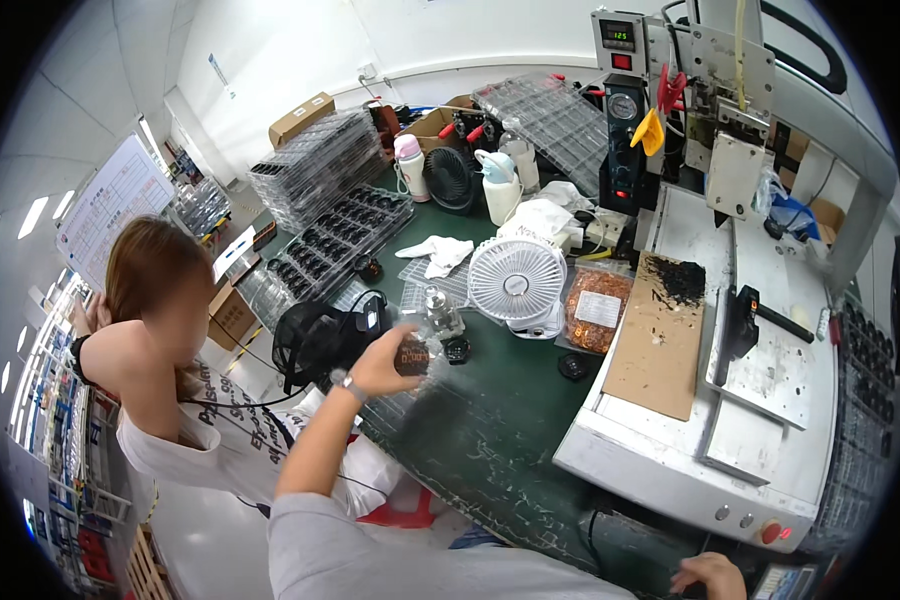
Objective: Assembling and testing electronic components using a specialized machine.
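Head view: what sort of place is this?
Likely a factory assembly workshop: a worn green workbench, a white metal press-like machine and a clear plastic tray of black parts in rows suggest it.

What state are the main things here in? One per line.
Left hand: gripping dark part
Right hand: at picture's edge, grip unclear
Controller display: lit green
White fan: upright, spinning unclear
Pink-lidded bottle: upright, lid on
Cardboard sheet: flat, strewn with black scraps
Clear trays: stacked
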Tool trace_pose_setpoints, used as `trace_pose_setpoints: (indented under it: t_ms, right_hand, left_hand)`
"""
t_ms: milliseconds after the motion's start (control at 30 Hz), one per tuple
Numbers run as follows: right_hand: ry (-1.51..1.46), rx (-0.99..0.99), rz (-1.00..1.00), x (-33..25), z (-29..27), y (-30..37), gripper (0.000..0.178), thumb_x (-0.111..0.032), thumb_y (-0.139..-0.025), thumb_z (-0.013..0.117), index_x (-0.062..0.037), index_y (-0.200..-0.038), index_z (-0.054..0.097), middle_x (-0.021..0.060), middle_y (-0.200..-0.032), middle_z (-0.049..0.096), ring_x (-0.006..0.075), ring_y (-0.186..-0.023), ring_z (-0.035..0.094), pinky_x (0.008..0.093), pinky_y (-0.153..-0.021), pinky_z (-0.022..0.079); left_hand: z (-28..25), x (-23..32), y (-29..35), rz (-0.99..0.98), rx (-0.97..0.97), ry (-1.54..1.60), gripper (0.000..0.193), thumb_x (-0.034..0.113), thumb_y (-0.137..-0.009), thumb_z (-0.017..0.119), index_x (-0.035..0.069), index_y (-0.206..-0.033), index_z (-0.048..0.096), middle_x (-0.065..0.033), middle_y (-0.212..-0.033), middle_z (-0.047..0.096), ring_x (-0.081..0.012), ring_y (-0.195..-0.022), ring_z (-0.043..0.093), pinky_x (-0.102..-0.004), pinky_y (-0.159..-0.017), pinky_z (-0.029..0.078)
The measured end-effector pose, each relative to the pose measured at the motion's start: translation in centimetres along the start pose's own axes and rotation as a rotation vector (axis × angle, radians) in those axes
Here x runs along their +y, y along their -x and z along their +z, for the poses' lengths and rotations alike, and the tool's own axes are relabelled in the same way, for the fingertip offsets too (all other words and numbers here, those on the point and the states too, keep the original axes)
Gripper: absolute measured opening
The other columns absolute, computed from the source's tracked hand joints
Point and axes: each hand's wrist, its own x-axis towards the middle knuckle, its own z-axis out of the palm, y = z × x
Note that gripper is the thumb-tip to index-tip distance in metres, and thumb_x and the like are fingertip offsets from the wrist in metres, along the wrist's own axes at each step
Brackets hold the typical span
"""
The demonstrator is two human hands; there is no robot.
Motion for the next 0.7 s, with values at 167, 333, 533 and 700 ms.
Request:
trace_pose_setpoints:
  t_ms: [167,333,533,700]
  right_hand:
    - [-0.108,-0.416,0.05,2.6,2.8,-5.5,0.072,-0.028,-0.082,0.077,0.0027,-0.138,0.044,0.0207,-0.142,0.044,0.031,-0.126,0.051,0.0408,-0.1,0.046]
    - [-0.737,-0.12,0.125,1.2,7.3,-12.6,0.113,0.0,-0.07,0.085,-0.0071,-0.153,0.01,0.0194,-0.145,0.035,0.0263,-0.127,0.05,0.0396,-0.103,0.046]
    - [-1.187,-0.05,0.147,1.2,8.9,-13.6,0.107,0.005,-0.071,0.082,-0.0034,-0.152,0.012,0.0148,-0.141,0.039,0.0221,-0.127,0.048,0.0382,-0.104,0.045]
    - [-1.102,-0.031,0.276,1.5,8.7,-13.4,0.073,0.003,-0.071,0.083,0.0006,-0.131,0.042,0.0103,-0.121,0.057,0.0161,-0.113,0.057,0.0331,-0.098,0.048]
  left_hand:
    - [6.1,14.2,2.9,0.28,0.166,0.788,0.092,0.004,-0.057,0.089,0.002,-0.135,0.04,-0.0161,-0.116,0.063,-0.0264,-0.115,0.059,-0.041,-0.104,0.042]
    - [8.4,21.8,2.8,0.495,0.001,0.806,0.089,0.012,-0.058,0.091,0.003,-0.133,0.044,-0.0132,-0.117,0.066,-0.0282,-0.119,0.058,-0.053,-0.113,0.023]
    - [10.0,24.2,3.4,0.464,-0.087,0.642,0.065,0.028,-0.064,0.088,0.008,-0.118,0.058,-0.011,-0.12,0.065,-0.0279,-0.126,0.051,-0.0538,-0.112,0.021]
    - [10.0,24.8,3.7,0.416,-0.067,0.524,0.068,0.04,-0.071,0.081,0.007,-0.125,0.056,-0.0156,-0.141,0.052,-0.0314,-0.132,0.047,-0.0552,-0.115,0.014]
